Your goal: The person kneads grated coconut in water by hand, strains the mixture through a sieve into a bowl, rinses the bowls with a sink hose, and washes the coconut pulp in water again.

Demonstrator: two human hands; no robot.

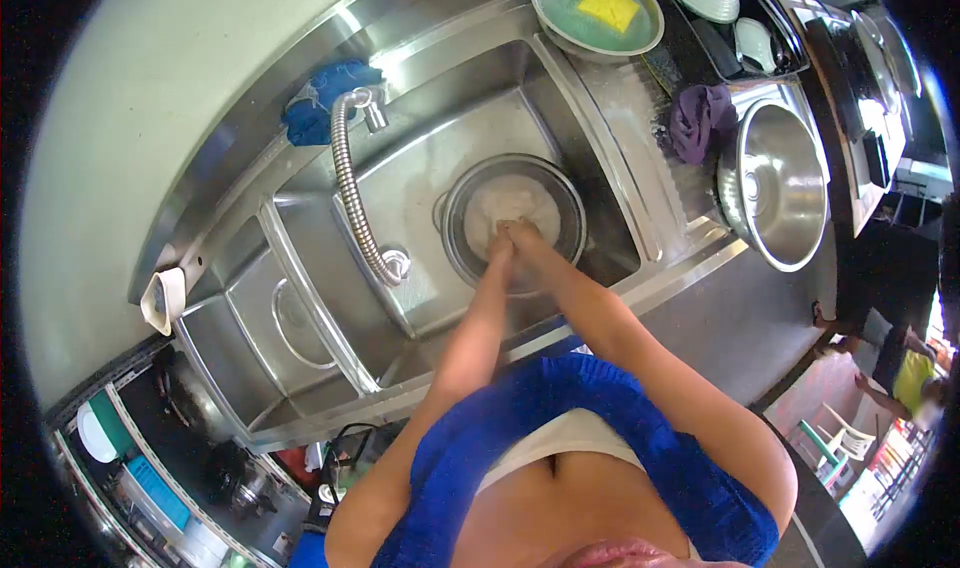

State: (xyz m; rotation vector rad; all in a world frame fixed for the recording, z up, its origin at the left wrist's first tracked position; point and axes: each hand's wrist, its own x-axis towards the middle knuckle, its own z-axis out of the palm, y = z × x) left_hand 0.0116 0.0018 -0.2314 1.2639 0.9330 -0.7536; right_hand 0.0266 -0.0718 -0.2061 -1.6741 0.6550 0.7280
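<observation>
A round metal pot [452, 236] with side handles stands in the right basin of the steel sink [410, 183]. Cloudy whitish liquid [512, 196] fills part of it. My left hand [502, 244] and my right hand [522, 232] meet low over the pot, pressed together with fingers closed. Whatever they grip between them is too small and too hidden to name. Left of the pot, a flexible metal faucet [350, 183] curves over the basin.
On the right drainboard are a basin [560, 30] with a yellow sponge [608, 7], a purple cloth [698, 123] and a large steel bowl [790, 183]. A blue cloth [325, 103] lies behind the faucet. Another person [915, 378] is far right.
</observation>
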